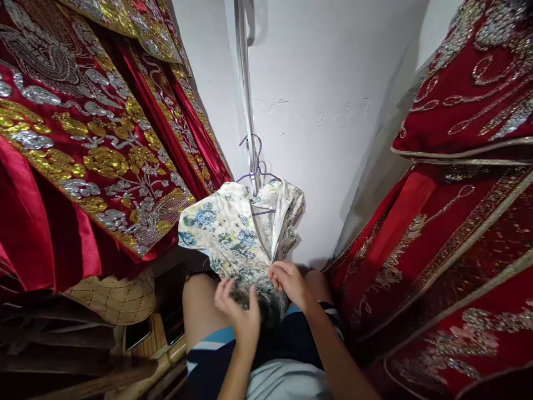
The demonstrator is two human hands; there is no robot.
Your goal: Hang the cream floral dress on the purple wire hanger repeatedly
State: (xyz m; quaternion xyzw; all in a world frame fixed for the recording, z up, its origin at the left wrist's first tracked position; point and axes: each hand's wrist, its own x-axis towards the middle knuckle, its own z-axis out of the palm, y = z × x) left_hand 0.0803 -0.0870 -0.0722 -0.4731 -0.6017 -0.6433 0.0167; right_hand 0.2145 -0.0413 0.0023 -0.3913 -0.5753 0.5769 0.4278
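A short-sleeved floral blouse [239,236], cream with blue and yellow flowers, hangs on a thin purple hanger [259,161] in front of me. Its front lies partly apart from the neck downward, with the hanger's lower bar showing in the gap. My right hand [289,282] is closed in a pinch on the front edge of the blouse, at the low end of that gap. Fingers apart, my left hand [239,308] is at the lower left of the blouse; whether it touches the cloth I cannot tell. The hem is lost in shadow between my knees.
A white strap [241,72] runs down the pale wall [325,72] to the hanger. Red embroidered garments hang close on the left [108,161] and right [400,233]. At lower left, a phone-like dark object [137,333] lies on a wooden surface [156,335].
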